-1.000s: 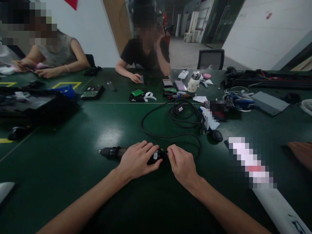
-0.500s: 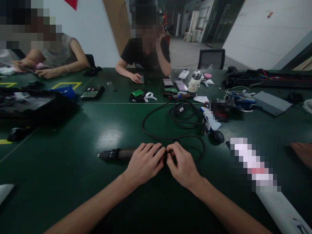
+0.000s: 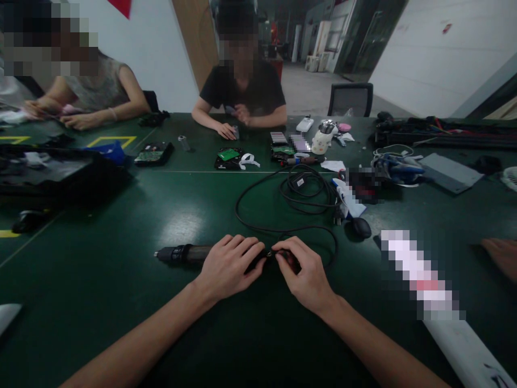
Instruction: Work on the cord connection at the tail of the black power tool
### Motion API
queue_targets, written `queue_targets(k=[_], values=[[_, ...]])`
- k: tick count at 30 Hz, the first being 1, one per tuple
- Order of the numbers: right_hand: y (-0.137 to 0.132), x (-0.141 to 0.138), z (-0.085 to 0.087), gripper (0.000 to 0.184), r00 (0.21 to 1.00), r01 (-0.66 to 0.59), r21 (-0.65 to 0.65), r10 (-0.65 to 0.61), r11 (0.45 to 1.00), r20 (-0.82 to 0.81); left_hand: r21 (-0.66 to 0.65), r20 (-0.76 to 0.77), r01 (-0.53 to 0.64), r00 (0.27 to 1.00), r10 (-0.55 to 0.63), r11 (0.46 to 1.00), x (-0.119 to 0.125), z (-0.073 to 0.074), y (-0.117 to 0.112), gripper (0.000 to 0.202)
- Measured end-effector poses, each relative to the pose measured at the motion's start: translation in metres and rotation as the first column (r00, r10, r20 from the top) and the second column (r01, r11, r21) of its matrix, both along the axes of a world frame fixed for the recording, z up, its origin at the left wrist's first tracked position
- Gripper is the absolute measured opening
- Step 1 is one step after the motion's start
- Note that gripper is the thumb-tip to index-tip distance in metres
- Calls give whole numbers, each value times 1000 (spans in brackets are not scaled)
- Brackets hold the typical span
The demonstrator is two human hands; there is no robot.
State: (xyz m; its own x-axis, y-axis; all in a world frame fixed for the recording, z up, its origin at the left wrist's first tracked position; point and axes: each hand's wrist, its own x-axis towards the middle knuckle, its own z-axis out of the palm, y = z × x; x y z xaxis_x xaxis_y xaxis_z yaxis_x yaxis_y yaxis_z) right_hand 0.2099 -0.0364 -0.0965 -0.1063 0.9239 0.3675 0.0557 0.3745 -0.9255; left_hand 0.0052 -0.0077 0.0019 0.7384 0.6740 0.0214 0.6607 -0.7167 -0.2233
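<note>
A black electric screwdriver (image 3: 194, 253) lies sideways on the green table, its bit end pointing left. Over its rear half is my left hand (image 3: 232, 267), with the fingers wrapped round the body. Just right of the tool's back end, my right hand (image 3: 307, 269) is closed in a pinch on the end of a black power cord (image 3: 278, 230). A small shiny metal bit shows in the narrow gap between the fingertips of both hands. My right fingers partly cover the connector. Behind the hands the cord runs in loose loops on the table.
A black mouse (image 3: 359, 228) and a pale long box (image 3: 464, 339) lie to the right. Opened drives with green boards (image 3: 229, 154) lie farther back. A black tray (image 3: 60, 172) stands at left. Two people sit across; another person's hand (image 3: 501, 256) rests at the right edge.
My left hand and the screwdriver have shifted slightly left, widening the gap to my right hand, where metal now shows. The person opposite has lowered a raised hand to the table.
</note>
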Motion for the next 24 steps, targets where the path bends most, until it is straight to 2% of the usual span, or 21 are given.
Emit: queue_targets(k=[8, 13, 18, 24], values=[[2, -3, -1, 10, 999, 32, -59, -32, 998, -4, 2, -5, -22, 1000, 22, 1000, 1, -1, 0, 25], [1, -2, 1, 8, 999, 48, -62, -50, 997, -19, 26, -37, 17, 999, -16, 1000, 5, 0, -4, 24], [8, 7, -3, 10, 999, -8, -53, 9, 999, 31, 9, -55, 44, 998, -44, 999, 8, -2, -3, 25], [11, 10, -7, 9, 997, -63, -41, 64, 997, 40, -13, 34, -15, 999, 16, 1000, 9, -7, -1, 18]])
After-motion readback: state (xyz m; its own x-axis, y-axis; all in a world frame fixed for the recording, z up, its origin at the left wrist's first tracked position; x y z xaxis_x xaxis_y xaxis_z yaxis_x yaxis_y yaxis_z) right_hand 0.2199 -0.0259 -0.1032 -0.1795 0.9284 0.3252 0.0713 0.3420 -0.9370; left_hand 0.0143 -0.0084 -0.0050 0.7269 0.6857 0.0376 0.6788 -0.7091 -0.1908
